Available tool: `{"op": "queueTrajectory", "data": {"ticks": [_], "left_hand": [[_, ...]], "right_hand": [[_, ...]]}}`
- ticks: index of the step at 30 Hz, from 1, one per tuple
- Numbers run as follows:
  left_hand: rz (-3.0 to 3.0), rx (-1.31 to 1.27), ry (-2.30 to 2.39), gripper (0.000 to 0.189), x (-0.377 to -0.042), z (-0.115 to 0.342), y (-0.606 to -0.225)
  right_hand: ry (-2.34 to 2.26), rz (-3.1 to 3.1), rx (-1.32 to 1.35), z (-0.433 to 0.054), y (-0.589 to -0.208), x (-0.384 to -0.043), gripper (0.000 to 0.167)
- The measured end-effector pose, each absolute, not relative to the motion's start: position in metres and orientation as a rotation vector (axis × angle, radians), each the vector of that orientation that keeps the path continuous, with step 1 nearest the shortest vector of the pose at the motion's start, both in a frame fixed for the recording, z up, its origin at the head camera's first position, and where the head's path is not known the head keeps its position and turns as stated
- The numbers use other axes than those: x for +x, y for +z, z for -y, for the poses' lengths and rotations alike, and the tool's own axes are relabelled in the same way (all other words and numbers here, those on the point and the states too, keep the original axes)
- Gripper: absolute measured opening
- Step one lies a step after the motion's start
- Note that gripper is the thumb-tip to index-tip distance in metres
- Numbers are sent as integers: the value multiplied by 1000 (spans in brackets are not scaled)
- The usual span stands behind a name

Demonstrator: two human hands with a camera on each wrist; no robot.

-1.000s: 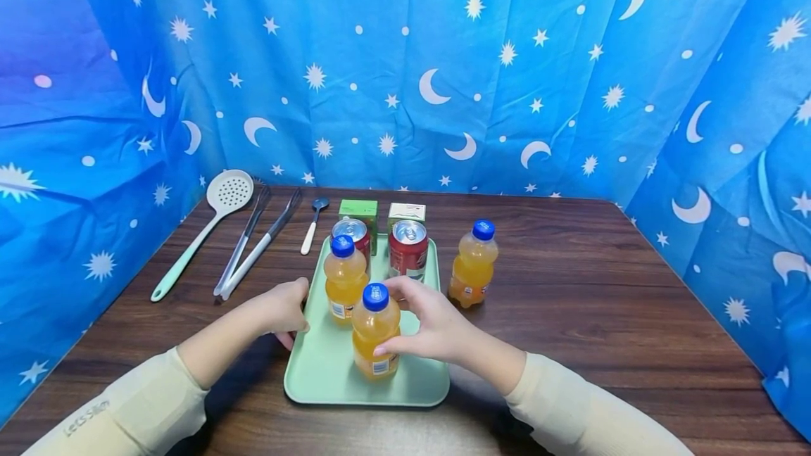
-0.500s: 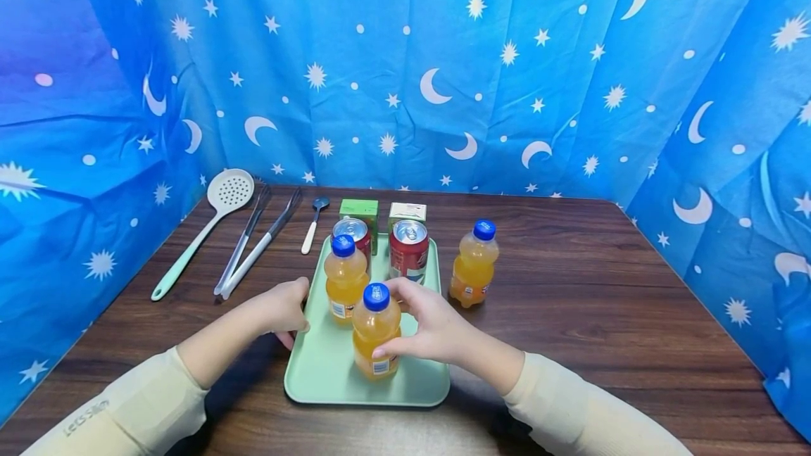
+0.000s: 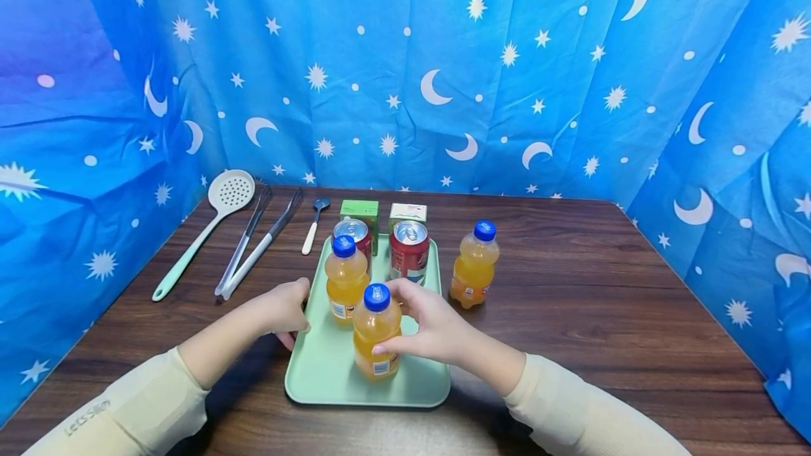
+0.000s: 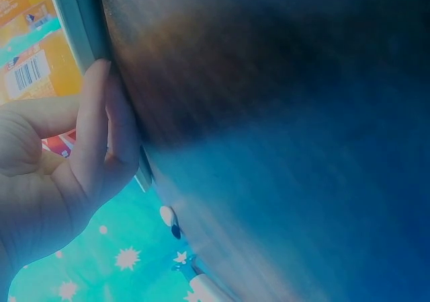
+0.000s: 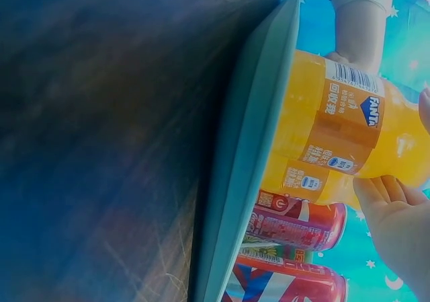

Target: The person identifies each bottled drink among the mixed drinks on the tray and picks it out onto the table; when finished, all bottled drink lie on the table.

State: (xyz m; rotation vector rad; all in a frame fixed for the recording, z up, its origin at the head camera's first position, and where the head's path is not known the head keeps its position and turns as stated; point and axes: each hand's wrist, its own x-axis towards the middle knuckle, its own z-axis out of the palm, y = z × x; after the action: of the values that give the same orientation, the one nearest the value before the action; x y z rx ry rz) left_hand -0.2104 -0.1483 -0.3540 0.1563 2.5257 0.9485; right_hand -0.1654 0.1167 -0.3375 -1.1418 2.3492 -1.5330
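My right hand [image 3: 434, 326] holds a Fanta bottle [image 3: 376, 340] with orange drink and a blue cap, thumb on its near side. The bottle stands upright at the front of the pale green tray [image 3: 323, 382]. On the left, my left hand [image 3: 285, 308] grips the tray's long rim, and the left wrist view has its fingers [image 4: 94, 120] along that edge. A second orange bottle [image 3: 345, 283] stands behind the held one. Two red cans, the left one [image 3: 361, 231] partly hidden and the right one [image 3: 408, 252] plainer, stand farther back on the tray.
Behind the cans are a green carton [image 3: 359, 208] and a pale-topped carton [image 3: 407, 212]. Another orange bottle [image 3: 474, 266] stands on the table right of the tray. To the left lie a slotted skimmer [image 3: 231, 191], tongs [image 3: 260, 245] and a spoon [image 3: 310, 236]. A blue curtain [image 3: 393, 90] surrounds the table.
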Motion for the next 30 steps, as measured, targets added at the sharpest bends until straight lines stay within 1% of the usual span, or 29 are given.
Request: {"op": "queueTrajectory", "data": {"ticks": [10,17,30], "left_hand": [[-2522,148,956,36,-211,148,-354],[-2522,147,952,36,-210,147,-353],[-2519,147,936,36,-211,149,-354]], "right_hand": [[-1527,-2354,-1077,-114,-333,-162,57],[-1540,-2343,-1106,-112,-309,-146,51],[-1551,-2338,-1076,-111,-305,-144,52]]}}
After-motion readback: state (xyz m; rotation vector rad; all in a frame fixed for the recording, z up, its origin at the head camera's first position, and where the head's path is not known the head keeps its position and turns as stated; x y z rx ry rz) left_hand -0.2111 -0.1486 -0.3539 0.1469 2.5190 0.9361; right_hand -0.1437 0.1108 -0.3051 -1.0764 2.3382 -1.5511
